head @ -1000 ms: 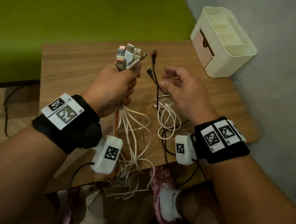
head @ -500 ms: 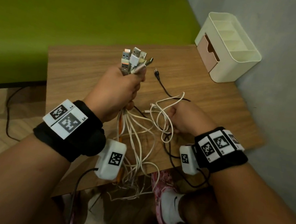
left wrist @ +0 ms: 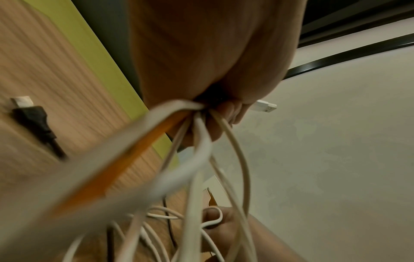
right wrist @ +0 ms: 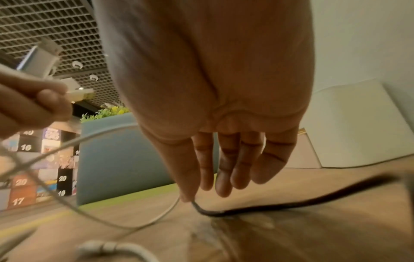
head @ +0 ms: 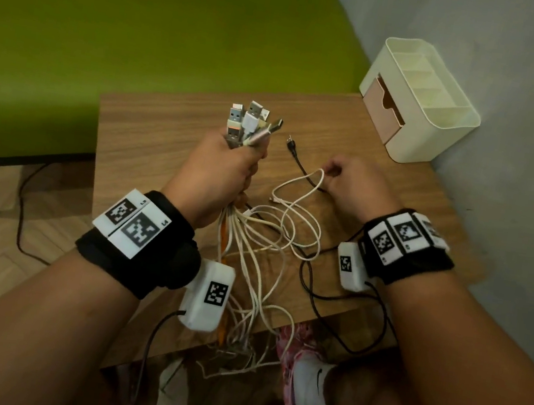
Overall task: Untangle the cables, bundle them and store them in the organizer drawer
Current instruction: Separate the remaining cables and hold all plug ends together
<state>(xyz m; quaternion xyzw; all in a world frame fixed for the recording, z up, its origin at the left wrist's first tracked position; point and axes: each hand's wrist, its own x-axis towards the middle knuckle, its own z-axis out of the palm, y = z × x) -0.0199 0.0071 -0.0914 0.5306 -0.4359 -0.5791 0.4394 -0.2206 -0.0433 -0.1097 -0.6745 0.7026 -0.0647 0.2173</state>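
1. Several cables [head: 251,252] are gathered by their USB plug ends [head: 249,123] in the left hand [head: 218,174], whose grip is clenched tight round them; the loose lengths hang below it in a snarl, spilling over the near edge of the worktop [head: 150,136].
2. Right of that fist, the right hand [head: 351,187] pinches a white loop [head: 310,181] with thumb and forefinger, its other fingers lying fairly straight; a black cable [head: 294,158] runs just beside the pinch.
3. These leads look light, limp and springy, so they will likely snag on each other, not slide free.
4. Best hold is probably near a plug, drawing one strand out slowly.
5. Beyond the right hand, at the worktop's far corner, the organizer [head: 423,97] waits with its drawer [head: 381,110] closed.
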